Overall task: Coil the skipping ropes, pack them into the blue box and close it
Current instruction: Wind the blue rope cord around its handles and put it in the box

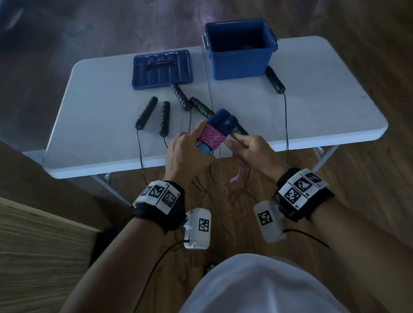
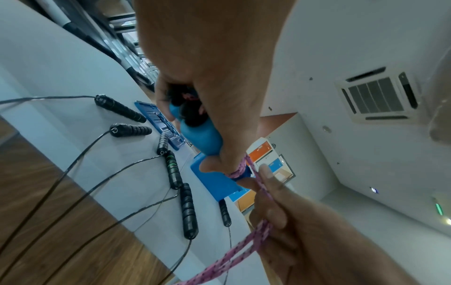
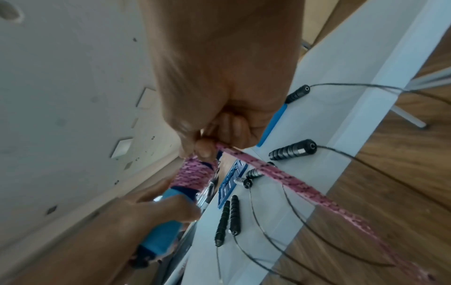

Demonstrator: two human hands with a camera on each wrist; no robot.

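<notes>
My left hand [image 1: 186, 151] grips the two blue handles [image 1: 222, 122] of a skipping rope, held together above the table's near edge. Pink rope [image 1: 212, 136] is wound in tight turns around them. My right hand [image 1: 244, 146] pinches the loose pink rope [image 3: 280, 175] between thumb and fingers right beside the wraps, and its tail hangs below the table [image 1: 238, 175]. The open blue box [image 1: 241, 49] stands at the back right. Its lid [image 1: 161, 69] lies flat to its left.
Several black rope handles [image 1: 163, 118] lie on the white table [image 1: 324, 104], one beside the box [image 1: 274, 79]. Their thin black cords [image 1: 285, 119] hang over the near edge to the wooden floor. A wooden surface [image 1: 15, 247] is at my left.
</notes>
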